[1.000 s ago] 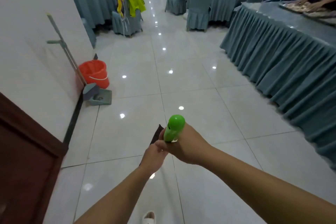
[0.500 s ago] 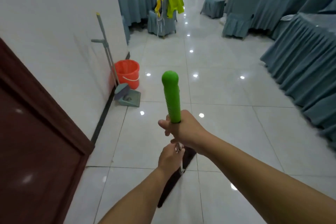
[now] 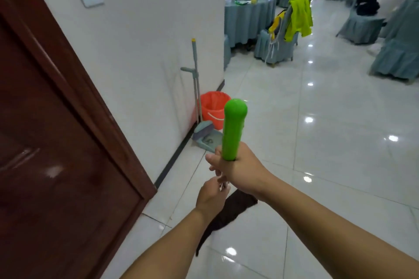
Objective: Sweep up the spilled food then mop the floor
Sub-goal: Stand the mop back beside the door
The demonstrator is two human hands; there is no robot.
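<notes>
1. Cool, even overhead light; lamp reflections glared white on the glossy floor [image 3: 340, 108] right of the orange bucket [image 3: 214, 108].
2. Wide-angle distortion tilted the door [image 3: 56, 142] left of the bucket; chairs [image 3: 278, 47] beyond it looked soft.

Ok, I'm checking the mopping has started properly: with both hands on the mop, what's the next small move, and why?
Probably push the mop forward across the tiles. The right hand grips its upper end, the left hand holds it lower down, and its dark head already lies on them; the dustpan stands parked by the wall.
</notes>
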